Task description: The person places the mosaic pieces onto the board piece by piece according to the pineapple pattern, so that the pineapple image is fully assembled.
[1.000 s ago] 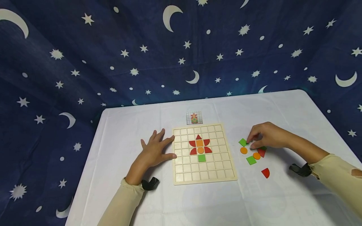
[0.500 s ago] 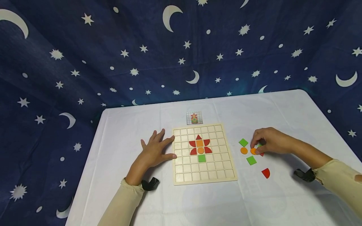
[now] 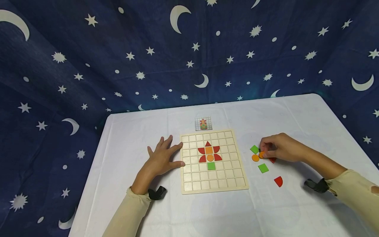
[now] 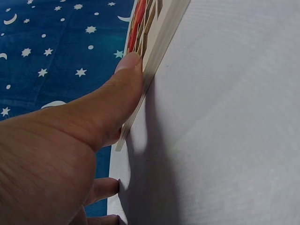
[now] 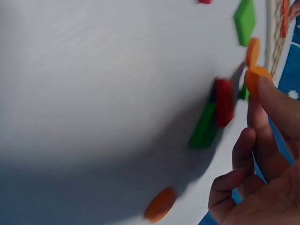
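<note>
Backdrop: dark-blue cloth point(image 3: 163, 82), white moons and stars. Below it: table point(image 3: 225, 214), covered in white.

Right hand point(image 3: 281, 147), right of the board point(image 3: 217, 181): thumb and finger pinching one held disc point(image 5: 257, 80), orange. Left hand point(image 3: 160, 159), at the board's left edge: fingers spread, thumb touching that edge.

Loose, right of the board: one resting disc point(image 3: 255, 158), orange; beyond it, one green diamond point(image 3: 254, 149); nearer the wearer, one green tile point(image 3: 263, 168), then one red wedge point(image 3: 278, 181). Beside the right hand: one red piece point(image 5: 224, 102) overlapping one green piece point(image 5: 201, 129); farther from the board, one stray disc point(image 5: 160, 205), orange.

On the board, far to near: one red triangle point(image 3: 208, 144); one orange square point(image 3: 209, 150) between two red petals point(image 3: 201, 150); one centre disc point(image 3: 210, 158), orange, between two more; one green square point(image 3: 211, 166).

Just beyond the board's far edge: one small picture card point(image 3: 203, 123). Each wrist: black strap point(image 3: 157, 193), pale sleeve point(image 3: 130, 214).
</note>
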Demonstrator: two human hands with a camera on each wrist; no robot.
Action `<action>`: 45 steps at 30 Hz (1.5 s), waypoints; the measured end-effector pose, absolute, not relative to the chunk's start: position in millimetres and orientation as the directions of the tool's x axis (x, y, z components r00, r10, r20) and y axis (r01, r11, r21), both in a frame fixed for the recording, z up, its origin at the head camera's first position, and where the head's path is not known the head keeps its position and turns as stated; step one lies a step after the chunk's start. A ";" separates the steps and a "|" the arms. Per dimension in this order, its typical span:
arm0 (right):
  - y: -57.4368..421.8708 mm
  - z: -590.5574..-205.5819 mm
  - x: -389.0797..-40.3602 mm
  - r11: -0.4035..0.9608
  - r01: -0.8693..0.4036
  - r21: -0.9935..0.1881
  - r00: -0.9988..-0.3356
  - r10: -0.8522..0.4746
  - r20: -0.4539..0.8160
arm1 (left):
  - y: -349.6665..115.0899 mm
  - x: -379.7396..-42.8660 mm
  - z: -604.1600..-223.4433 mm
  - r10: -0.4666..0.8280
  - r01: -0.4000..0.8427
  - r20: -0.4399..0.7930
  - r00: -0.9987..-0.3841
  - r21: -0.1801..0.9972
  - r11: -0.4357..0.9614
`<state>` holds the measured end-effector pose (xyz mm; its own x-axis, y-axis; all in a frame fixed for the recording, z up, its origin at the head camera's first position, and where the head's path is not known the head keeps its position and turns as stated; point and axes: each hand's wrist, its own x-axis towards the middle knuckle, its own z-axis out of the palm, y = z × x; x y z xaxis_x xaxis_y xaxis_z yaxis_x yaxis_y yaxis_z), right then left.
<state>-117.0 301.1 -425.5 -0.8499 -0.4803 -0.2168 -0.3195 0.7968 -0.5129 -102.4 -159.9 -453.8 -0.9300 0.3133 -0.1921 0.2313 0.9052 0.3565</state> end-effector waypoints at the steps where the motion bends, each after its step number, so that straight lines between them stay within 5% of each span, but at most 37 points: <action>1: 297.2 -424.6 -116.4 0.785 -0.308 -0.538 -0.857 -0.474 -0.202 | -159.9 -102.5 -453.9 0.313 0.231 -0.193 -0.930 0.357 0.905; 13: 223.9 -437.5 -105.1 0.611 -0.205 -0.765 -0.834 -0.518 -0.190 | -160.6 -102.5 -455.2 0.312 0.228 -0.191 -0.931 0.366 0.902; 27: 169.8 -445.6 -97.1 0.616 -0.245 -0.749 -0.841 -0.519 -0.151 | -160.6 -103.2 -455.2 0.321 0.238 -0.191 -0.927 0.361 0.902; 45: 164.3 -446.6 -93.9 0.661 -0.260 -0.704 -0.879 -0.464 -0.110 | -160.4 -102.0 -452.3 0.327 0.240 -0.195 -0.925 0.369 0.898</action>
<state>-93.9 164.3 -446.6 -0.8790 -0.4639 -0.1100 -0.2605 0.6605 -0.7042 -102.0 -160.4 -452.3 -0.9249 0.3266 -0.1947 0.2395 0.8982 0.3686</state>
